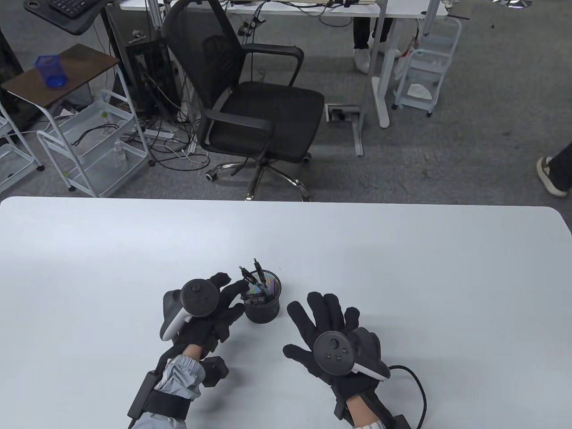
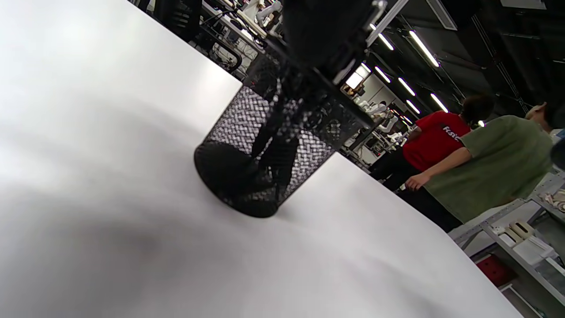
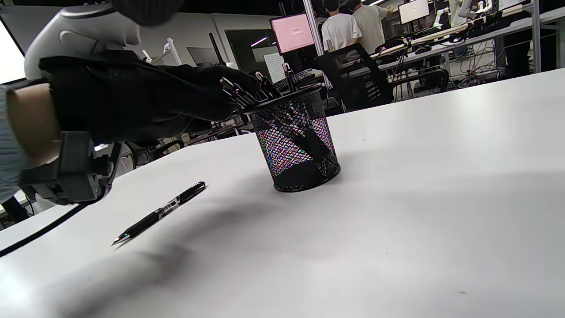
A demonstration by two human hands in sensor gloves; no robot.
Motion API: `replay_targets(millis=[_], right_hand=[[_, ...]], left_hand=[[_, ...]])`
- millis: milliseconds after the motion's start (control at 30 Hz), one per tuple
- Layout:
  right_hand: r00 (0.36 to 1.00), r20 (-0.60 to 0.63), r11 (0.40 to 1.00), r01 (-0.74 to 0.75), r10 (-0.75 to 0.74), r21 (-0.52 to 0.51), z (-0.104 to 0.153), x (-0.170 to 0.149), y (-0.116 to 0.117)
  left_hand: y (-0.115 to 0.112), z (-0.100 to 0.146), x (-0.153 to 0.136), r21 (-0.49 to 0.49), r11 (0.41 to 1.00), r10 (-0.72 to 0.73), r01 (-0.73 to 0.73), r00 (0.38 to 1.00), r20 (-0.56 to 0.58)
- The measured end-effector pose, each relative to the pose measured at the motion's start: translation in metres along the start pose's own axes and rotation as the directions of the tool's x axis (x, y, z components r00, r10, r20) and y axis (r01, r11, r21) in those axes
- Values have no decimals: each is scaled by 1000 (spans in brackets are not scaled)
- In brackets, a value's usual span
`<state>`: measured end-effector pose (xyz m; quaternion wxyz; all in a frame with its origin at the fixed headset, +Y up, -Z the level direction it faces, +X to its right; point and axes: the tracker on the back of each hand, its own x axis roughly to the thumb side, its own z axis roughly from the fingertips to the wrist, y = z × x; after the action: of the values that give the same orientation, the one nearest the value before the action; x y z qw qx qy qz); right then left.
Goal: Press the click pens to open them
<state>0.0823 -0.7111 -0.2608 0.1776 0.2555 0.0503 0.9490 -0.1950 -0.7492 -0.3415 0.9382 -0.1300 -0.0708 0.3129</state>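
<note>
A black mesh pen cup (image 1: 262, 304) stands on the white table (image 1: 402, 250) and holds several black click pens (image 1: 252, 277). My left hand (image 1: 230, 285) reaches to the cup's rim from the left, and its fingertips are among the pen tops; the right wrist view (image 3: 212, 95) shows this too. I cannot tell whether it grips a pen. The cup fills the middle of the left wrist view (image 2: 269, 145). My right hand (image 1: 300, 328) lies spread and empty just right of the cup. One black pen (image 3: 159, 212) lies on the table under my left forearm, tip out.
A black office chair (image 1: 254, 111) stands beyond the table's far edge, with white trolleys (image 1: 94, 143) and desks behind it. A cable (image 1: 415, 384) trails from my right wrist across the table.
</note>
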Motion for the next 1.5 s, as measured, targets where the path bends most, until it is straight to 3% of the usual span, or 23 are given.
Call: replay_targets(millis=[1033, 1500], right_hand=[[1000, -6, 1000, -3, 3, 6, 0, -1, 0], [1000, -5, 1000, 0, 0, 2, 0, -1, -1]], left_hand=[[-3, -3, -1, 19, 1000, 3, -4, 1000, 15], [3, 0, 4, 80, 996, 35, -40, 997, 66]])
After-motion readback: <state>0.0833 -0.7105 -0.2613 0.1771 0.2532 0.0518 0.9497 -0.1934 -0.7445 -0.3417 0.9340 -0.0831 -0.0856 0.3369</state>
